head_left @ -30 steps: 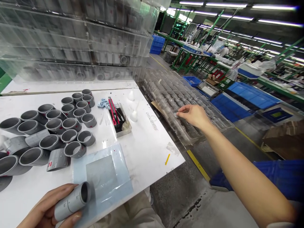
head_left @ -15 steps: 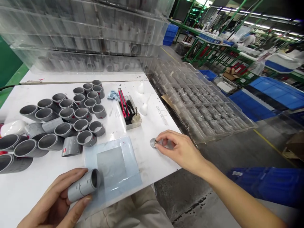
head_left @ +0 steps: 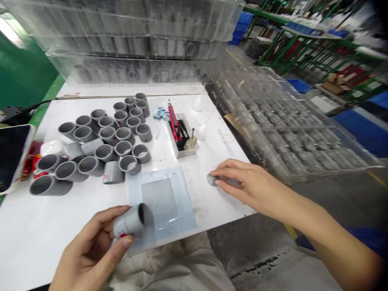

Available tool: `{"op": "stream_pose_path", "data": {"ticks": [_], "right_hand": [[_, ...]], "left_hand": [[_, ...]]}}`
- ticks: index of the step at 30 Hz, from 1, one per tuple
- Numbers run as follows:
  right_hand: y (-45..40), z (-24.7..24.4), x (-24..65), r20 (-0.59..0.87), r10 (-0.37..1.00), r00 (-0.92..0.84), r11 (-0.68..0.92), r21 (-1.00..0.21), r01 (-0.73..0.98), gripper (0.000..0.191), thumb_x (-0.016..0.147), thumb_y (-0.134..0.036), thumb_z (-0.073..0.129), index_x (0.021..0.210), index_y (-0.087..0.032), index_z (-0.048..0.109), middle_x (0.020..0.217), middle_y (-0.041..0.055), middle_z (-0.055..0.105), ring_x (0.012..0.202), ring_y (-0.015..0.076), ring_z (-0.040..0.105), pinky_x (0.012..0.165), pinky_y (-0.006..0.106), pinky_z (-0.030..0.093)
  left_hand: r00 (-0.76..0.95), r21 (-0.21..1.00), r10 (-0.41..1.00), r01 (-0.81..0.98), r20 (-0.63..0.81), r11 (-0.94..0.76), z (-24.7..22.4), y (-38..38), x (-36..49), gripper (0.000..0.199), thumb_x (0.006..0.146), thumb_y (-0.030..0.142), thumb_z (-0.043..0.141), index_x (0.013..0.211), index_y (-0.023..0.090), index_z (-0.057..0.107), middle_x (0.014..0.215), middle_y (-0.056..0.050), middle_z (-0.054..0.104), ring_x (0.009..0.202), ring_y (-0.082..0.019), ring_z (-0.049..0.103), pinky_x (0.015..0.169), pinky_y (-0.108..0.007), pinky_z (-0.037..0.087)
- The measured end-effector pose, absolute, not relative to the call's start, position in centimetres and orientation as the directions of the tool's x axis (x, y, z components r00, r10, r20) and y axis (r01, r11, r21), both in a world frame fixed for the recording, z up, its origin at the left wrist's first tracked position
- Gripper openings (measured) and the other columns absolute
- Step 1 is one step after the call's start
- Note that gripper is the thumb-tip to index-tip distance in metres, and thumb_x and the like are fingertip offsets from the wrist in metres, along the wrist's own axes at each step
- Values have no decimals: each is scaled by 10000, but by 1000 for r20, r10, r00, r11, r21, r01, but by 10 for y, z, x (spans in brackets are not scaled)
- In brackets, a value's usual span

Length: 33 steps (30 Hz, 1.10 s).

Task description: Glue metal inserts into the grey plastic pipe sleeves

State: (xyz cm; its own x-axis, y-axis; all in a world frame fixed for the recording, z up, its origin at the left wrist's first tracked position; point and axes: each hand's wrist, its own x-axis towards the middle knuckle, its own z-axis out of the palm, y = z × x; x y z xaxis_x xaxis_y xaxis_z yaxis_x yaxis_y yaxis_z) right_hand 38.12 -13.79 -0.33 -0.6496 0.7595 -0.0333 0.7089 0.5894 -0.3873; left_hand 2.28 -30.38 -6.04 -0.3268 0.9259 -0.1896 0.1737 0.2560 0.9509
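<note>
Grey PVC coupling (head_left: 129, 221) in curled fingers of left hand (head_left: 89, 246); right hand (head_left: 253, 182) fingertips pinch metal disc (head_left: 212, 179) at 3 o'clock on white table (head_left: 60, 230).

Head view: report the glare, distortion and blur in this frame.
Head view: wide-angle distortion bows the stacked clear plastic trays and slants the white table; glare blows out the top of the green wall; the grey plastic tube in the left hand shows no heavy motion blur.
</note>
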Motion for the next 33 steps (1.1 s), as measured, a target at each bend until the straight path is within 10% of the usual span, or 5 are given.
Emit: {"op": "stream_pose_path", "data": {"ticks": [7, 12, 17, 33], "right_hand": [[-138, -6, 372, 71, 739, -670, 659, -285, 696, 177, 1060, -305, 654, 1139, -207, 779, 1024, 32, 759, 755, 197, 752, 683, 363, 558], [-173, -13, 322, 299, 770, -563, 579, -698, 421, 156, 999, -182, 746, 1153, -194, 769, 1048, 35, 788, 873, 141, 753, 704, 240, 594], [-210, -32, 274, 235, 891, -389, 288, -954, 85, 203, 897, -141, 797, 1076, -237, 790, 1004, -6, 774, 894, 118, 726, 815, 211, 610], [-218, -40, 256, 172, 893, -417, 196, -980, 15, 228, 889, -152, 811, 1093, -252, 798, 1053, 7, 772, 951, 144, 757, 893, 247, 601]], "left_hand": [[-321, 958, 907, -4, -271, 285, -45, -298, 38, 408, 838, 484, 950, 1183, 307, 823, 1297, -35, 793, 1098, -206, 779, 939, -207, 635], [-316, 947, 906, 61, -283, 317, -44, -299, 33, 419, 842, 475, 939, 1217, 328, 820, 978, 12, 788, 864, -143, 718, 791, -164, 588], [-309, 912, 902, 185, -301, 367, -41, -301, 27, 563, 872, 626, 861, 1291, 252, 816, 725, 14, 695, 657, -154, 574, 584, -232, 446], [-320, 931, 886, 32, -336, 364, -33, -295, 35, 580, 855, 696, 848, 1196, 227, 852, 701, 1, 766, 682, -170, 701, 692, -221, 562]]}}
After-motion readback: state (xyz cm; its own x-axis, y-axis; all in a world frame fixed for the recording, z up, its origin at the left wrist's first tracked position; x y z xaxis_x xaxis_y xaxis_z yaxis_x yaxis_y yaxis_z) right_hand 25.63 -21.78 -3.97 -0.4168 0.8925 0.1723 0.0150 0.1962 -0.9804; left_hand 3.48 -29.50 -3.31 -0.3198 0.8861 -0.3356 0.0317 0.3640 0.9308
